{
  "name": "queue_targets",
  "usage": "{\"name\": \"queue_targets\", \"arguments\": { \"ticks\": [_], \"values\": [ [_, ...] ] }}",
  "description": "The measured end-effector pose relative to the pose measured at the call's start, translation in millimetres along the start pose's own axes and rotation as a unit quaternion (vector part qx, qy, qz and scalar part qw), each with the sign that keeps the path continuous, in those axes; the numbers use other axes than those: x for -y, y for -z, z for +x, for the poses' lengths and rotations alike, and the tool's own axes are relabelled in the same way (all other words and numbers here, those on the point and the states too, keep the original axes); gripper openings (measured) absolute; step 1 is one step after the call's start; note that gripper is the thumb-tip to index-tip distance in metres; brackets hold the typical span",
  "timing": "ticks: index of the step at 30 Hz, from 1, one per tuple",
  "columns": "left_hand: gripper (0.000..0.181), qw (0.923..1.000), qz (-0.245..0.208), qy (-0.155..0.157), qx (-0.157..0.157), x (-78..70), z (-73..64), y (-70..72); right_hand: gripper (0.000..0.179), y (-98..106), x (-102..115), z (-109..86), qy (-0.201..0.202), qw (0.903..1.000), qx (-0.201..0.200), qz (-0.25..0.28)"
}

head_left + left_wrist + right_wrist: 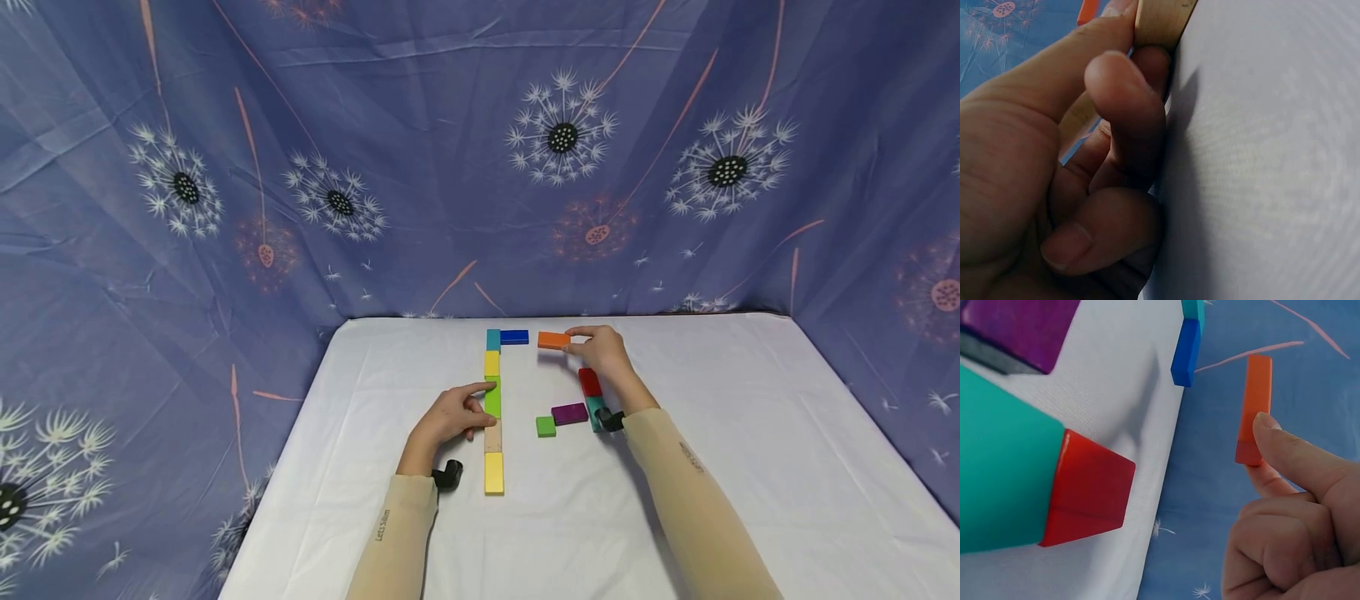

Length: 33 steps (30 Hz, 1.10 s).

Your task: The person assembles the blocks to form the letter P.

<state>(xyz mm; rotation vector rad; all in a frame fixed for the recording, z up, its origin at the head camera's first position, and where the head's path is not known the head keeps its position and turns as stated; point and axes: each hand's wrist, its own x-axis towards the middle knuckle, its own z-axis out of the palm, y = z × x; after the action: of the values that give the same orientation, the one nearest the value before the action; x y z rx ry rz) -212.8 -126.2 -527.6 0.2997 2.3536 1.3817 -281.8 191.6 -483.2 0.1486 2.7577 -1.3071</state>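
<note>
Orange block (554, 340) is up in our R hand (596, 350), pinched btwn thumb & index w/ the other fingers curled in; R wrist view shows it best. It's off the counter (810, 467), shadow falling below, near the far edge & just R of the dark blue block (514, 337), w/ a gap btwn the two.

Our L hand (448, 414) reaches in from the L, thumb & index well spread, index tip on the lime green block (492, 402), thumb tip about where that meets the beige wooden block (492, 438). Its other fingers bend in loosely; we can't tell how hard it presses.

Those two sit in a line, far to near: light blue block (492, 339), upper yellow block (491, 363), lime green, beige wooden, lower yellow block (494, 473). Dark blue lies crosswise at the far end, touching light blue's R side.

Nearer us than the R hand, red block (590, 382) & teal block (592, 412) lie end to end, teal partly hidden by our R wrist cam (611, 419). Purple block (569, 414) is L of teal, small green block (546, 427) at purple's L end; can't tell if those touch.

Behind: blue backdrop (450, 167) w/ dandelion print.
</note>
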Motion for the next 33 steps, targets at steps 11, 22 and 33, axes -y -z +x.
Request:
{"name": "queue_targets", "arguments": {
  "ticks": [11, 22, 33],
  "values": [
    [0.070, 1.0000, 0.006, -0.001, -0.001, -0.5, 1.0, 0.3, 0.042, -3, -1, 17.5, -0.004, 1.0000, 0.001, -0.008],
    [0.070, 1.0000, -0.005, 0.002, 0.001, 1.2, 1.1, 0.2, 0.044, -8, -7, 33.5, -0.007, 0.9997, 0.024, 0.001],
    [0.070, 1.0000, -0.006, 0.002, 0.002, 1.6, 0.5, 0.3, 0.041, -13, -9, 44.6, -0.008, 0.9993, 0.033, -0.014]
  ]
}}
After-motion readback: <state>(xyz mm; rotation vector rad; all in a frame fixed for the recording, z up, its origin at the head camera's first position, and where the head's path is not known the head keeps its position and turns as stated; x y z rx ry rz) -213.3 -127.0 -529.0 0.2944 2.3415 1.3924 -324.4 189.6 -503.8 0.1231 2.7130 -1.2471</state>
